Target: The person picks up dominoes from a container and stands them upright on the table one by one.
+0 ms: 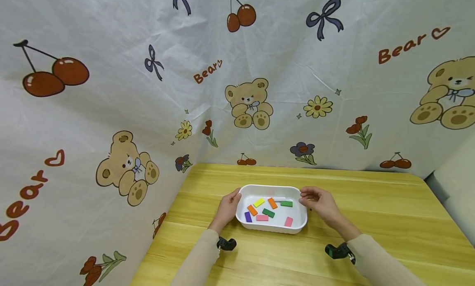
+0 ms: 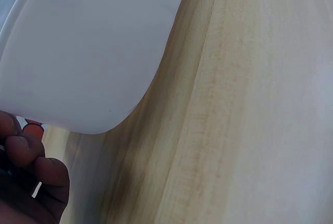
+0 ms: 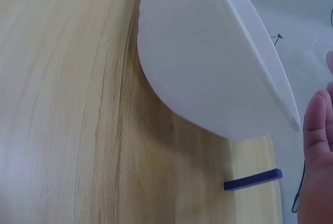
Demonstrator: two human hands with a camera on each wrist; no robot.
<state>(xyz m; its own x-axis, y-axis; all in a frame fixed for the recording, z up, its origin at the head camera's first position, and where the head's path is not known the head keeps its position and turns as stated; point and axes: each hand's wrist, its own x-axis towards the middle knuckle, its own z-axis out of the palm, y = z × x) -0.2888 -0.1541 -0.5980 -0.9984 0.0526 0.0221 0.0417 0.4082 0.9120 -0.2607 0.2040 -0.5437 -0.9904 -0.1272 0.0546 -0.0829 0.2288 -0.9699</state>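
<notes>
You are gripping the left end of a white tray [image 1: 265, 228], your left hand [image 1: 226, 207] curling its fingers at the rim, while your right hand [image 1: 323, 204] is waiting beside the tray's far right corner, fingers loosely bent and pinching nothing; whether a fingertip is touching the rim, you cannot tell. The tray is sitting between your hands on the wooden surface [image 1: 375, 220]. Inside it, small colored blocks [image 1: 268, 213] are lying scattered and unsecured. If you are lifting or pulling with the left hand alone, the tray could be tipping, sending those blocks sliding toward its lower end. Just outside the tray's right end, a dark blue piece [image 3: 253, 179] is lying loose under your right hand; a careless sweep of that hand, or a shove of the tray to the right, could be knocking it away.

No brand or label is showing legibly on the tray, the blocks or the wrist cameras [image 1: 336, 251]. Behind and to the left of the tray, printed cloth [image 1: 285, 63] is carrying the only readable writing: "Bear," appearing three times in red-brown letters, each time with an outlined heart following.
</notes>
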